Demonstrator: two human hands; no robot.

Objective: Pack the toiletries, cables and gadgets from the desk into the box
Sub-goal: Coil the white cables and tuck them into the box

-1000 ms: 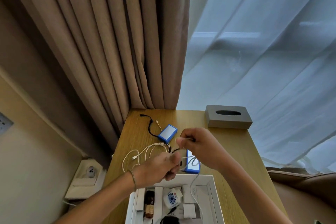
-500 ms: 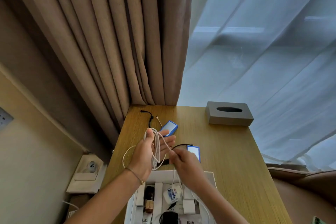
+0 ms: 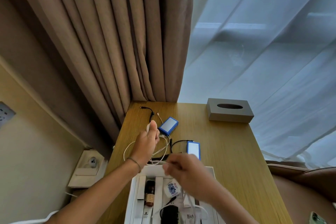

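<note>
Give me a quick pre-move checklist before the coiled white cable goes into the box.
1. White cable gathered in left hand: not ok, loops trail on the desk.
2. Right hand holding the free end: cannot tell, blurred.
3. White cable clear of the black cable: cannot tell, they cross.
4. Box open: ok.
5. Room in the box: ok, bare floor on its right side.
6. Both blue gadgets out of the path: ok, they lie beyond the box.
</note>
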